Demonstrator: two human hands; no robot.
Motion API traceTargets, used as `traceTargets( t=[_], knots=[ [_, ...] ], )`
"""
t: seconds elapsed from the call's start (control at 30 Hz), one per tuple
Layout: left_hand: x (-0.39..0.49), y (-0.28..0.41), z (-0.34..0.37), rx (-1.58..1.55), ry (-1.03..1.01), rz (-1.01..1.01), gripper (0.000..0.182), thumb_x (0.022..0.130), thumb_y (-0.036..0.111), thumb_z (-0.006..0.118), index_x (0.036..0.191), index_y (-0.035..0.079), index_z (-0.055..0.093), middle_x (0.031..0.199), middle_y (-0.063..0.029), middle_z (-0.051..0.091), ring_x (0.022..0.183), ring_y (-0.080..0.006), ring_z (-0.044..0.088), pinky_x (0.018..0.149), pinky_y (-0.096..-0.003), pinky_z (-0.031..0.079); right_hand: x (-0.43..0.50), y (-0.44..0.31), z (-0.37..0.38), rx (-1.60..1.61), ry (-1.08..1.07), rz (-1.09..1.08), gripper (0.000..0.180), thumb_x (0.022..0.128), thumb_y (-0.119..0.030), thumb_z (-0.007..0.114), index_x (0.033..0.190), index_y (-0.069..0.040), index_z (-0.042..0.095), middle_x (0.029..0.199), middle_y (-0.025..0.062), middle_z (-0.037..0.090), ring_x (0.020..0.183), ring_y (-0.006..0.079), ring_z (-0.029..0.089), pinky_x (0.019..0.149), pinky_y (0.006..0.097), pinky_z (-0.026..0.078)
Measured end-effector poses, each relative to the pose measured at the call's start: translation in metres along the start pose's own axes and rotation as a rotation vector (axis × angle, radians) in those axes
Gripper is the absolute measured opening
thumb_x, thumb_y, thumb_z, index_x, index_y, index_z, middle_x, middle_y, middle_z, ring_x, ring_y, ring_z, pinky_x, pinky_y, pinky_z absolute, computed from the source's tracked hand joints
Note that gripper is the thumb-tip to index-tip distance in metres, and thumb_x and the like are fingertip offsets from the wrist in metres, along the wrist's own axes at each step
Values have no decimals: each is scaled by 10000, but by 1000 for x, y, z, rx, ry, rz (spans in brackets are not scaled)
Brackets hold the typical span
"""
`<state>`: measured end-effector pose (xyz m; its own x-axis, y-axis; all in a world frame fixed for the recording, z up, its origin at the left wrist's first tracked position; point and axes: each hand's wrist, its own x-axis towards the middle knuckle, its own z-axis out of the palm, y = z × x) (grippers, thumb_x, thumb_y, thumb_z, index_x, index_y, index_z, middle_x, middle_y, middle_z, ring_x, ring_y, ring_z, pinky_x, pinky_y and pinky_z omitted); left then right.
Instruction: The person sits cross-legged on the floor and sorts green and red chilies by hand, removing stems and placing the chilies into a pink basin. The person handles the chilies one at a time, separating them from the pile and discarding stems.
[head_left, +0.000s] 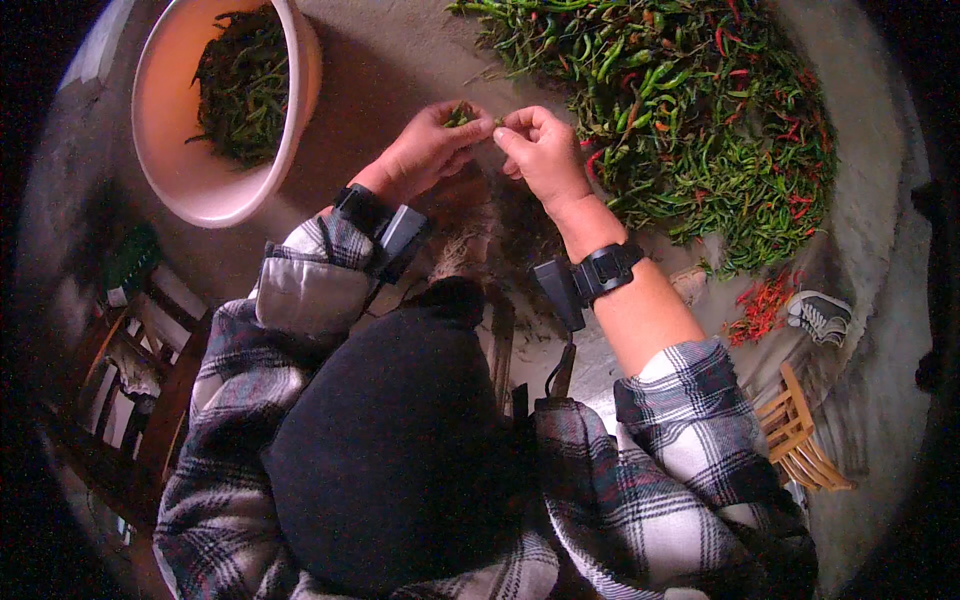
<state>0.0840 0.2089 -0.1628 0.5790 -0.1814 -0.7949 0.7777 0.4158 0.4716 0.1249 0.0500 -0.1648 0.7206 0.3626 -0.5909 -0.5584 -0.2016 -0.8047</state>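
My left hand (435, 146) is closed around some green chili peppers (459, 116), which show between thumb and fingers. Close beside it, my right hand (541, 146) pinches a small greenish bit (499, 122) between thumb and forefinger; its exact form is too small to tell. Right of my hands, a large pile of chili peppers (660, 97), mostly green with some red and orange ones, is spread on the floor. A pale pink plastic tub (169, 161) stands to the left, holding dark green peppers or plant pieces (247, 97).
A small heap of red chili peppers (761, 307) lies on the floor beside a black and white sneaker (819, 316). A small wooden chair (791, 427) stands at the lower right, and dark wooden furniture (161, 382) is at the lower left. Each wrist wears a strapped black device.
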Motion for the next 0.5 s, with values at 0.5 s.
traceTargets(
  t=[0.5],
  knots=[
    [-4,8,-9,99,-24,166,225,853,174,593,1047,62,575,809,-2,602,635,-27,460,527,-166,376,25,3,-22,107,-94,398,184,819,-229,605,747,-84,517,598,18,517,530,172,534,517,332,455]
  ],
)
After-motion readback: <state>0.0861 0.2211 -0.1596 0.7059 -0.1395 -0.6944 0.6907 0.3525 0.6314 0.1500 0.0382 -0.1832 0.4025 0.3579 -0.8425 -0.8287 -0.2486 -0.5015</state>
